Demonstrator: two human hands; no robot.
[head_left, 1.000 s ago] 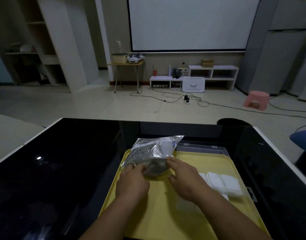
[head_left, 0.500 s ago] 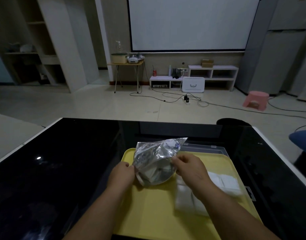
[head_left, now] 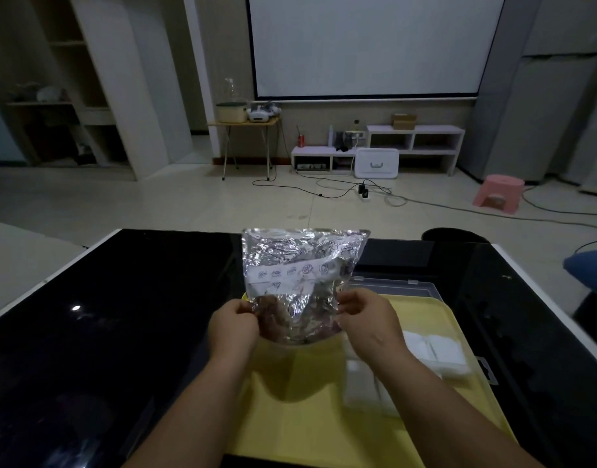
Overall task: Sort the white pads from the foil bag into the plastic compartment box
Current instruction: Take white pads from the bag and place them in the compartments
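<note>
I hold the crinkled silver foil bag [head_left: 299, 275] upright above the yellow tray [head_left: 310, 430]. My left hand [head_left: 234, 324] pinches its lower left edge and my right hand [head_left: 366, 315] pinches its lower right edge. White pads [head_left: 435, 352] lie in the clear plastic compartment box [head_left: 396, 287] on the tray's right side, partly hidden by my right forearm. More white pads [head_left: 361, 383] show under that arm. What the bag holds inside is hidden.
The tray rests on a glossy black table [head_left: 121, 332] with white edges. A blue object [head_left: 589, 268] sits off the table's right side. Beyond the table are floor cables, a pink stool [head_left: 498, 194] and low shelves.
Both hands have lifted the foil bag off the tray and turned it upright, with its bottom edge now facing away at the top.
</note>
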